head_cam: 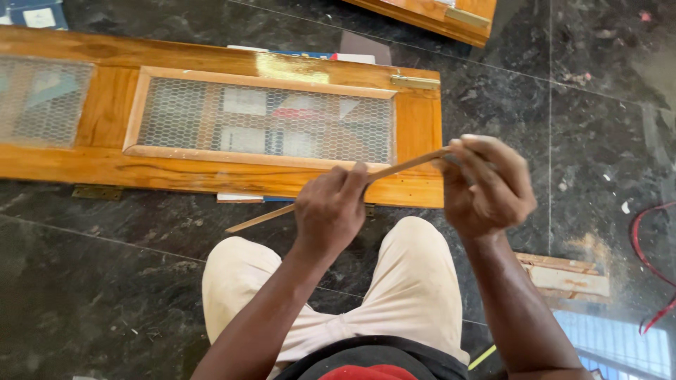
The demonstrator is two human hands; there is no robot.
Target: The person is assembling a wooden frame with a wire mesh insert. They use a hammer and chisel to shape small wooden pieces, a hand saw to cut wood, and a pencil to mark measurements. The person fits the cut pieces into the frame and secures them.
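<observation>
My left hand grips a thin wooden strip near its middle. The strip slants from lower left to upper right above my knees. My right hand is closed around the strip's upper right end; it looks blurred. Just beyond both hands lies a varnished wooden door frame with wire mesh panels, flat on the dark floor. A brass hinge sits on its far right corner.
A second wooden frame lies at the top edge. A short wooden offcut rests on the floor at my right, with sawdust around it. A red cable curls at the far right. My knees in light trousers fill the bottom centre.
</observation>
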